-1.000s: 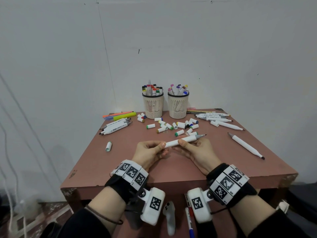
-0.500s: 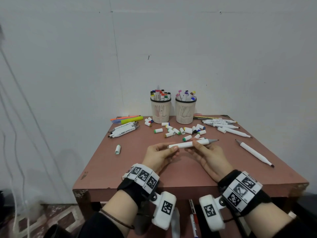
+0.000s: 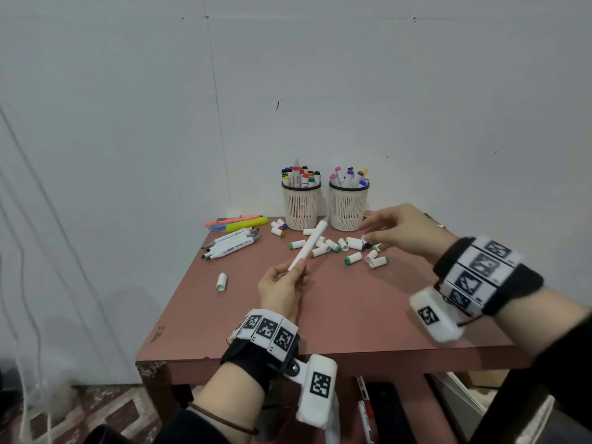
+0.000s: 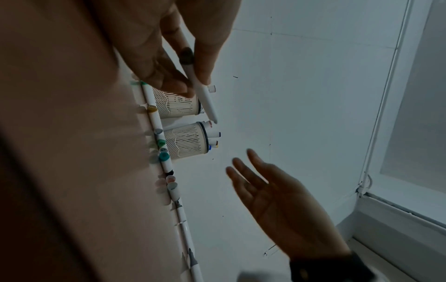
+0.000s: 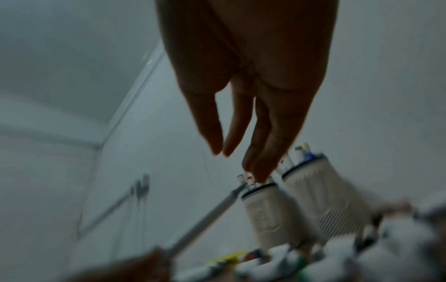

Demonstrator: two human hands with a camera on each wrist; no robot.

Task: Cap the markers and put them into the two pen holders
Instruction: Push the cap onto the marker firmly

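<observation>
Marker pinched at its near end by the left hand, raised over the counter.

The marker slants up and away, its far tip toward the gap between the two pen holders. The right hand holds nothing, its fingers straight and spread above the loose caps scattered before the left pen holder and the right pen holder, both full of capped markers. Farther left lie a bundle of uncapped markers, a yellow highlighter and a lone cap.
</observation>
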